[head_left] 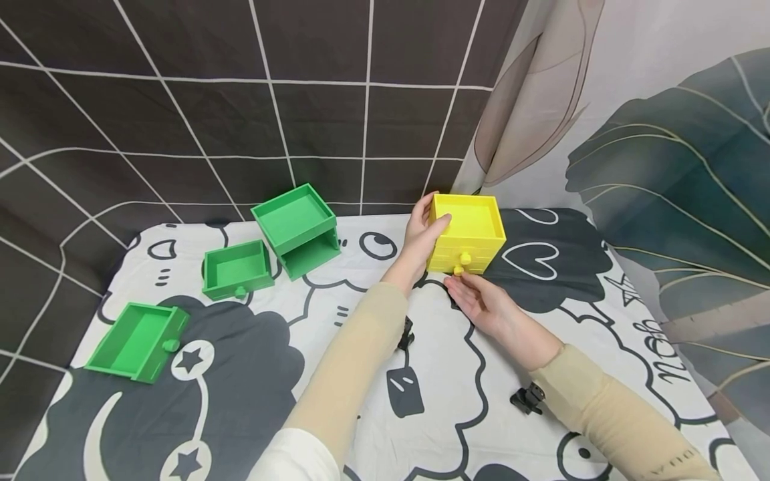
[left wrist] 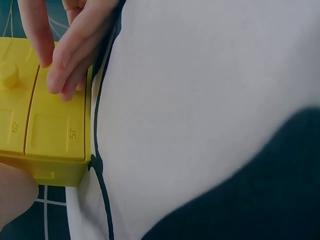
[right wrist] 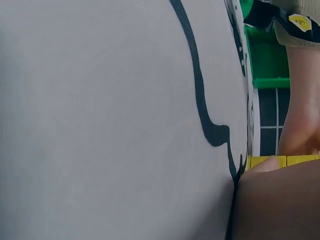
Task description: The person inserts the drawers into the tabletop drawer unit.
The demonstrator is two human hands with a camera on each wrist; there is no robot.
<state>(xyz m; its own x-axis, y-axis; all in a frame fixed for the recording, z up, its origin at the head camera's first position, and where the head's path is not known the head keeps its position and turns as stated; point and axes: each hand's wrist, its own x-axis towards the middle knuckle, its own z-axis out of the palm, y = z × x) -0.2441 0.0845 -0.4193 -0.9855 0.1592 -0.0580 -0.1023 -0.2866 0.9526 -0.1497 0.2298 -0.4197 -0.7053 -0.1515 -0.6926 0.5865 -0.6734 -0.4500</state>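
**Both hands at the yellow drawer box**

Only the left wrist view shows embossed numbers on the yellow plastic drawer box [head_left: 467, 234], upper centre on the patterned tablecloth [head_left: 421, 401]. The left hand [head_left: 421, 234] grips its side; the right hand's [head_left: 481, 302] fingertips [left wrist: 60, 82] touch the front near the round knob [head_left: 463, 259], fingers narrowly parted.

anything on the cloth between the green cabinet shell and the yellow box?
Only the left hand, gripping the yellow box at its side. Otherwise bare printed cloth from there to the green shell, seen in the head view.
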